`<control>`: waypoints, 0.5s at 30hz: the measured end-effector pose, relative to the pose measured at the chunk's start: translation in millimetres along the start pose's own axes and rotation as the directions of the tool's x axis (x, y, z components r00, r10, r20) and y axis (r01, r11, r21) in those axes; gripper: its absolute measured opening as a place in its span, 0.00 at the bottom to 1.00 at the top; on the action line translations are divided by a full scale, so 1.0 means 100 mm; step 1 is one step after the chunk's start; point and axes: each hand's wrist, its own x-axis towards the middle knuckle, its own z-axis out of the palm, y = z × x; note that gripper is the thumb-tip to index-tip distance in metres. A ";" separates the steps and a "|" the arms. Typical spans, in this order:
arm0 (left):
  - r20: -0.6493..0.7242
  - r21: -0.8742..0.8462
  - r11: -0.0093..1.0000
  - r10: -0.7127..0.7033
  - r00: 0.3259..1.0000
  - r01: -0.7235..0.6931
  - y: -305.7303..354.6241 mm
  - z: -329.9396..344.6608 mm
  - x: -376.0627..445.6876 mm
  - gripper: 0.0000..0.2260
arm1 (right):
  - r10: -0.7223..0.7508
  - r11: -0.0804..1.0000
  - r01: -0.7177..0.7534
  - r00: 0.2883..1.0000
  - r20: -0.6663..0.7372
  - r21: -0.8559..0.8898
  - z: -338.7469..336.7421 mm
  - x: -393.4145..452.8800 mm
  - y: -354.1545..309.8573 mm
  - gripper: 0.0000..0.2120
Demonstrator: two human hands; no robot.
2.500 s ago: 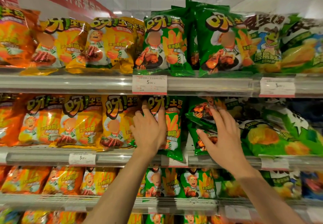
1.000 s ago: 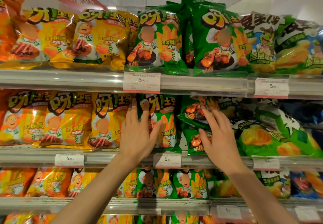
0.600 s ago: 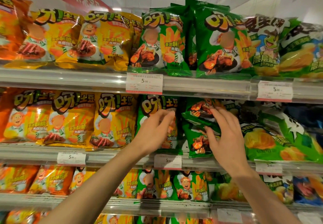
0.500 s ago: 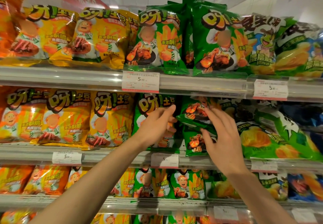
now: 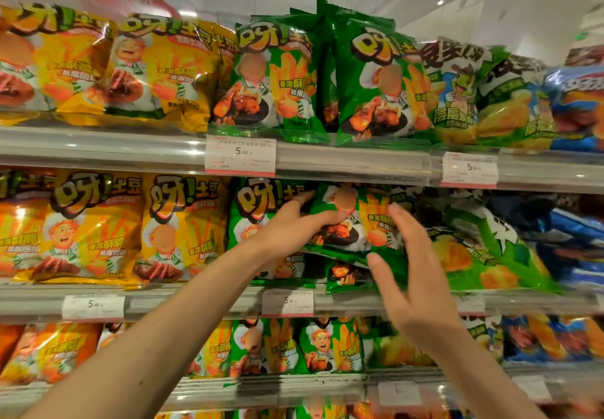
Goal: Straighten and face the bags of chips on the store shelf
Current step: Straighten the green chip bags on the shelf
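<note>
On the middle shelf (image 5: 196,297) a green chip bag (image 5: 353,222) sits tilted, lifted a little above another green bag (image 5: 346,278) that lies under it. My left hand (image 5: 291,226) grips the tilted bag's left edge, thumb across its front. My right hand (image 5: 415,275) holds its right side and lower corner, fingers spread over the front. An upright green bag (image 5: 258,203) stands just to the left, partly behind my left hand. Yellow bags (image 5: 183,226) fill the row further left.
The top shelf (image 5: 359,160) carries yellow and green bags (image 5: 271,79) facing forward. Green corn-print bags (image 5: 483,252) and blue bags (image 5: 575,242) lean to the right on the middle shelf. The lower shelf holds orange and green bags (image 5: 323,346). Price tags (image 5: 240,155) hang on the shelf rails.
My left hand moved right from the upright green bag onto the slumped one. Both hands have taken hold of it and raised it, so its front now shows.
</note>
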 end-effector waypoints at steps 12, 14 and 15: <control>0.029 0.000 0.999 0.035 0.999 -0.035 -0.11 -0.37 -0.40 0.27 | 0.479 0.875 -0.374 0.755 0.447 -0.306 -0.43 0.31 0.31 0.15; 0.028 -0.001 1.000 0.032 0.999 -0.032 -0.14 -0.48 -0.50 0.25 | 0.502 0.861 -0.361 0.717 0.483 -0.359 -0.42 0.37 0.29 0.16; 0.031 0.015 0.999 0.034 0.999 -0.034 -0.16 -0.53 -0.54 0.24 | 0.505 0.859 -0.359 0.714 0.485 -0.365 -0.41 0.41 0.28 0.16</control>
